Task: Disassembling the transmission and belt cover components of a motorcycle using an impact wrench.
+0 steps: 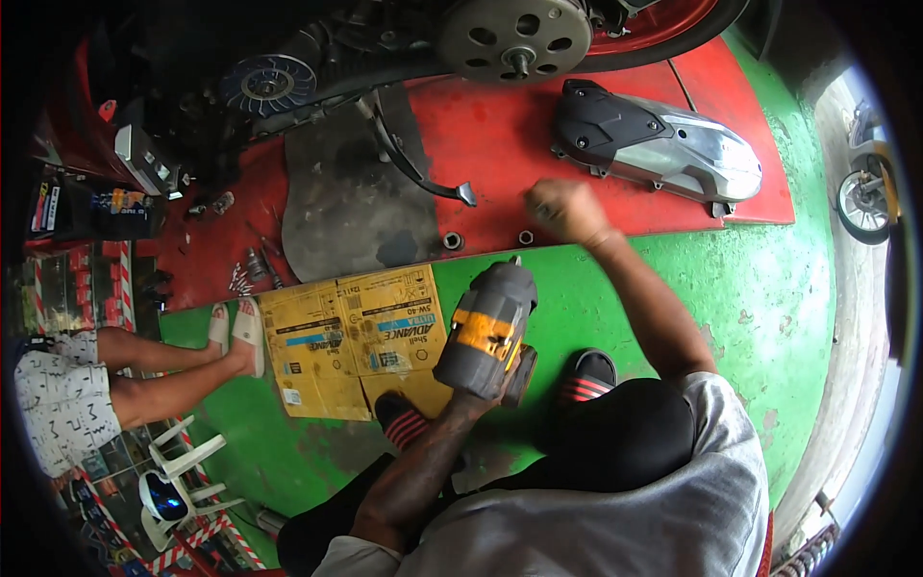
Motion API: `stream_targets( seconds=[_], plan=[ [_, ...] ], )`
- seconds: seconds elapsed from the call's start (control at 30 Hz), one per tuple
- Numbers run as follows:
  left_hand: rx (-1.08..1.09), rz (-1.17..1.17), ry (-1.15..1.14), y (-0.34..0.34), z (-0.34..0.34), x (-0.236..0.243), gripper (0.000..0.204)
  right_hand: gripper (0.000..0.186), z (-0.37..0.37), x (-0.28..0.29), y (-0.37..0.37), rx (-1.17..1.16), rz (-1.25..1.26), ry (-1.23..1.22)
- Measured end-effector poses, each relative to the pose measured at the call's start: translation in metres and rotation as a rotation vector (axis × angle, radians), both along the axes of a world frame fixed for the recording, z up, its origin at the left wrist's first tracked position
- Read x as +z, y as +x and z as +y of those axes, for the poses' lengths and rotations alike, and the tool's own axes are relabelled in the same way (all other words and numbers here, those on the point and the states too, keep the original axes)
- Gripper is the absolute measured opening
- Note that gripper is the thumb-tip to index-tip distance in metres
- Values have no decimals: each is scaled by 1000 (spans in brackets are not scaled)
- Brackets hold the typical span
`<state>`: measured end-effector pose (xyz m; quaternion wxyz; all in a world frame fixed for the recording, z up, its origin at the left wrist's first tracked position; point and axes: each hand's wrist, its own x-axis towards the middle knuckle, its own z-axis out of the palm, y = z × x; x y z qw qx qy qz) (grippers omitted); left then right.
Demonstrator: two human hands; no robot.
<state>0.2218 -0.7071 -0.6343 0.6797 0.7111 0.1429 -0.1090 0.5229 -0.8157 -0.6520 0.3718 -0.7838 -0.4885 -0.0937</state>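
My left hand (469, 402) grips a black and yellow cordless impact wrench (487, 327) from below, and the tool's body hides most of its fingers. The wrench's bare square drive points away from me, toward the red platform (500, 144). My right hand (565, 210) is closed above the platform's near edge, somewhat blurred; what its curled fingers hold, if anything, is hidden. Near it on that edge lie two metal sockets or nuts, a left one (453, 240) and a right one (526, 238). Beyond, a scooter shows its round clutch bell (481, 50) and finned pulley (270, 87).
A black and silver engine cover (663, 144) lies at the right of the platform. The scooter's stand (409, 168) reaches down to it. Flattened cardboard (351, 341) covers green floor. Another person's legs (173, 370) extend in from the left, near small tools (258, 264).
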Motion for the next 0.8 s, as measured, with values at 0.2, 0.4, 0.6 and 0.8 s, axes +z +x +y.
stream_targets(
  seconds=[0.2,0.4,0.6,0.8],
  plan=[
    [570,302,-1669,-31,10,-85,21,21,6,32,-6,-26,766,-48],
    [420,452,-2083,-15,-4,-70,23,26,0,51,-19,106,800,-303],
    [225,539,-2084,-8,-2,-61,24,27,-6,64,-11,88,893,-210],
    [182,515,-1817,-26,15,-56,29,25,29,126,-11,245,462,-260]
  ],
)
